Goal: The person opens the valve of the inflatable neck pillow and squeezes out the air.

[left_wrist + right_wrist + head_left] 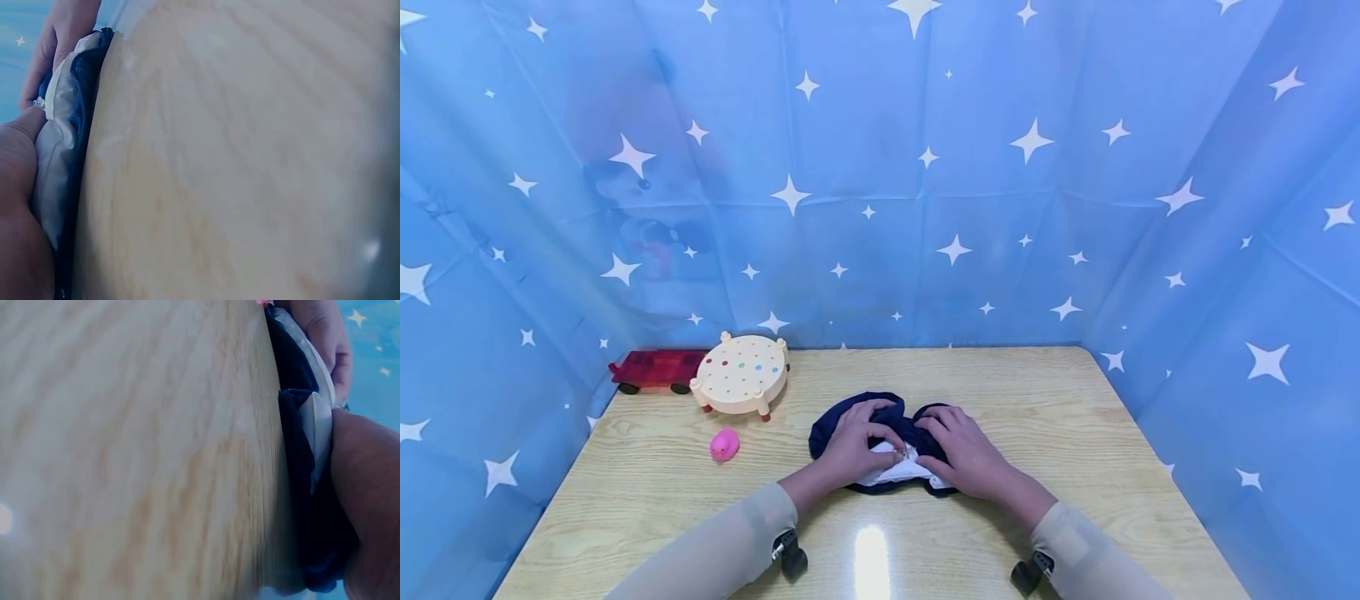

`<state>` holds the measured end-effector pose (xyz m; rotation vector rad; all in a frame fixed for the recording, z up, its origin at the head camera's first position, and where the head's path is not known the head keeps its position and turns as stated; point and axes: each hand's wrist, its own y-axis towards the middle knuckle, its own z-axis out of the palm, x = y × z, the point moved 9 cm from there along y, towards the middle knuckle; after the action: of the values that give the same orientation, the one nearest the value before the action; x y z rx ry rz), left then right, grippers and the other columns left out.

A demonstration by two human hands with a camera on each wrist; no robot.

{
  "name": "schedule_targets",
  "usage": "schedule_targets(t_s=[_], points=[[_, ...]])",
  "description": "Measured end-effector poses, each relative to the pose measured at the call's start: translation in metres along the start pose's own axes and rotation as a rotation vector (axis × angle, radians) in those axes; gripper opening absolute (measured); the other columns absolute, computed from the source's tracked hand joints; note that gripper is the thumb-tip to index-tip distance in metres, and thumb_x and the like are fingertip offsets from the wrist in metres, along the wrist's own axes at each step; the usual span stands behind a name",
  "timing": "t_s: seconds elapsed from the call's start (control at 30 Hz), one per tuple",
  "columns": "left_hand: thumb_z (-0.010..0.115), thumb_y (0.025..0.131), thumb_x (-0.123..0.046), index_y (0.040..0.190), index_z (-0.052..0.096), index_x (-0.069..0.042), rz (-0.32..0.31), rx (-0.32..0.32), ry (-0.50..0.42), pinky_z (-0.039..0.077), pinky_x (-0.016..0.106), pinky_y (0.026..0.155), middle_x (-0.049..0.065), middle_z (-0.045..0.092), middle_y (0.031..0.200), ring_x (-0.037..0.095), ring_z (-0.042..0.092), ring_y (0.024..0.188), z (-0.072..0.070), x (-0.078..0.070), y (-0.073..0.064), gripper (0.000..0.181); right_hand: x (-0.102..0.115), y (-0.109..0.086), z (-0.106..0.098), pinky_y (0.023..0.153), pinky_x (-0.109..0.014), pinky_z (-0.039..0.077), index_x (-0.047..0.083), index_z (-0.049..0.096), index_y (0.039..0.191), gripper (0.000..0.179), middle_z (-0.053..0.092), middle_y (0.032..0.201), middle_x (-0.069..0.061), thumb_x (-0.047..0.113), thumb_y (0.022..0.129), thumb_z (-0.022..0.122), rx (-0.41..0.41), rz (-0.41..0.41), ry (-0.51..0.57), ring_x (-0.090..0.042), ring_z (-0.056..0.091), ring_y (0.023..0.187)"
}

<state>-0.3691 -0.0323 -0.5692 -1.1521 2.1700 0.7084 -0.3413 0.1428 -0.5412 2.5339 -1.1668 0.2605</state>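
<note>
A navy cloth pouch-like item (826, 427) with a white inner part (891, 475) lies on the table in the head view. My left hand (853, 440) grips its left side, thumb and forefinger nearly meeting over the white part. From the right, my right hand (967, 456) holds the other side, fingers on the navy cloth and thumb by the white. The left wrist view shows zipper teeth (80, 140) along the navy edge. A small shiny piece (39, 102) sits at the left thumb tip; whether it is a zipper pull I cannot tell.
A pink rubber duck (725, 445) stands on the wooden table (1037, 383), left of the cloth. Behind it are a round cream pegged stool-like toy (741, 379) and a red plaid wheeled toy (658, 368). A blue star-patterned curtain (865, 250) surrounds the table.
</note>
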Motion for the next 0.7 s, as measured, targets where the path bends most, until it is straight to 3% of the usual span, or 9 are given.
schedule_targets(t_s=[0.7], points=[[0.09,0.094,-0.037,0.097,0.084,-0.048,-0.013,-0.004,-0.024,0.023,0.071,0.126,-0.009,0.047,0.167,0.031,0.031,0.16,-0.0028,-0.0034,-0.0022,0.013,0.0029,-0.0011,0.0008,0.116,-0.062,0.043,0.013,0.062,0.149,0.052,0.056,0.154,-0.013,0.045,0.109,0.07,0.005,0.015,0.002,-0.034,0.05,0.144]])
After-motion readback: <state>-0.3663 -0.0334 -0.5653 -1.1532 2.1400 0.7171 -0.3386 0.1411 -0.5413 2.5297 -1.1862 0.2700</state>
